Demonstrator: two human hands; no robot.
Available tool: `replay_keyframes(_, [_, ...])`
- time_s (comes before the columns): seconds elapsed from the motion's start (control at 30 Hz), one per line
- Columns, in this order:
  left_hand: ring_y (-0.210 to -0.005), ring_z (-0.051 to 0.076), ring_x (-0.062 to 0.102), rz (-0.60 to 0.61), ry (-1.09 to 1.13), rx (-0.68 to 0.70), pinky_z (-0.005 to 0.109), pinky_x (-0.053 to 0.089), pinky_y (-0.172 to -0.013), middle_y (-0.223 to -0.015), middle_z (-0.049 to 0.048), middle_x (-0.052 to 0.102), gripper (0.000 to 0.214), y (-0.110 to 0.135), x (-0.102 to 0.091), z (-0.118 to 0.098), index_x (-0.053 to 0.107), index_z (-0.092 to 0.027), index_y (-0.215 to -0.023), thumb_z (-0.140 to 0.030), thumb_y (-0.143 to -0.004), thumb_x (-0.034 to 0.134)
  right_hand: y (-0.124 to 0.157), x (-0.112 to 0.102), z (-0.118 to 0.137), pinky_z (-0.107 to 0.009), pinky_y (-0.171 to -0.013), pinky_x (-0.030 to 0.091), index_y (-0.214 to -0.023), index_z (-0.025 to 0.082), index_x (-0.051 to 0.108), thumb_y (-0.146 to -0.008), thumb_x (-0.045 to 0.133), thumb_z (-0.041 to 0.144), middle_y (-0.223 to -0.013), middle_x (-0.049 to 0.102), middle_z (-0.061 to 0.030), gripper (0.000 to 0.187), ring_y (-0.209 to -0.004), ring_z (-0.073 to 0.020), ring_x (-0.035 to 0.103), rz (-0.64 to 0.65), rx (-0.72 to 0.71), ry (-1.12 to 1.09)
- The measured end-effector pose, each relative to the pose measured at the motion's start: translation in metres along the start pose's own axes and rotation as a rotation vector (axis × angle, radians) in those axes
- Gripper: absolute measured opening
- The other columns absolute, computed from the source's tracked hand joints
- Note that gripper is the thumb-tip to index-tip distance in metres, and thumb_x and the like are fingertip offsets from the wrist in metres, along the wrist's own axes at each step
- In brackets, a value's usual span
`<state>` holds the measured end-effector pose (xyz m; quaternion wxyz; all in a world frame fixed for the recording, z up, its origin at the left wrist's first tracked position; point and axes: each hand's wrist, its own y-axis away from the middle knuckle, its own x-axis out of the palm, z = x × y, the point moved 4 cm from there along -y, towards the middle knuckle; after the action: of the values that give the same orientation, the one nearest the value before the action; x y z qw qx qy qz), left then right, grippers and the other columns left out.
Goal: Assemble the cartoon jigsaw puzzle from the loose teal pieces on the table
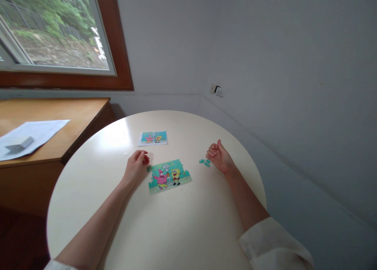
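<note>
A nearly complete jigsaw puzzle (169,177) of cartoon figures on a teal ground lies flat on the round table, with notched gaps along its edges. My left hand (138,160) rests at its upper left corner, fingers curled and close together; whether a small piece is between them is hidden. To the right of the puzzle, my right hand (218,156) lies on its side with its fingers curled in and the thumb pointing up. Nothing shows in it. Beside its knuckles are a few loose teal puzzle pieces (207,163).
A reference picture card (153,138) lies behind the puzzle on the white round table (176,230). At the left, a wooden desk (85,109) holds paper sheets (44,128) and a small white box (19,143). Walls, a window and a socket (219,91) stand beyond.
</note>
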<state>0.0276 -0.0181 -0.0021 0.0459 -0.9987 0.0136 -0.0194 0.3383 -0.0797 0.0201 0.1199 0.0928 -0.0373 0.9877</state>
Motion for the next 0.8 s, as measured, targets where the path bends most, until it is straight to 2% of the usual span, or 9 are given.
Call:
replay_keyframes(0.13, [-0.057,0.014,0.053,0.004,0.003,0.0,0.029,0.046,-0.057,-0.056,-0.0002,0.055,0.035,-0.001,0.0,0.001,0.057,-0.016,-0.074,-0.05,-0.064,0.06,-0.004,-0.007,-0.002,-0.025,-0.046,0.033,-0.057,0.022,0.039,-0.071,0.048,0.068,-0.047,0.025,0.0078,0.049,-0.042,-0.0093,0.031,-0.027,-0.018,-0.107])
replay_keyframes(0.3, [-0.057,0.013,0.053,0.004,0.007,-0.006,0.028,0.045,-0.057,-0.056,-0.0001,0.055,0.035,-0.001,0.0,0.002,0.058,-0.016,-0.073,-0.049,-0.064,0.061,-0.011,-0.025,-0.009,-0.024,-0.047,0.036,-0.067,0.022,0.046,-0.063,0.068,0.039,-0.051,0.041,0.0062,0.028,-0.049,-0.0103,0.044,-0.15,-0.058,-0.24])
replay_keyframes(0.43, [-0.057,0.014,0.053,0.001,0.003,-0.006,0.028,0.045,-0.058,-0.057,0.0002,0.055,0.036,-0.001,0.0,0.001,0.058,-0.016,-0.073,-0.05,-0.063,0.061,-0.015,-0.035,-0.015,-0.023,-0.05,0.039,-0.075,0.021,0.05,-0.056,0.069,0.021,-0.059,0.051,0.0052,0.027,-0.055,-0.0098,0.05,-0.2,-0.062,-0.304])
replay_keyframes(0.8, [-0.057,0.013,0.052,0.001,0.003,-0.001,0.028,0.045,-0.057,-0.056,-0.0005,0.055,0.034,-0.001,-0.001,0.001,0.058,-0.015,-0.073,-0.048,-0.064,0.06,-0.016,-0.04,-0.02,-0.019,-0.051,0.04,-0.073,0.019,0.055,-0.053,0.07,0.012,-0.06,0.057,0.0033,0.027,-0.057,-0.008,0.052,-0.247,-0.021,-0.464])
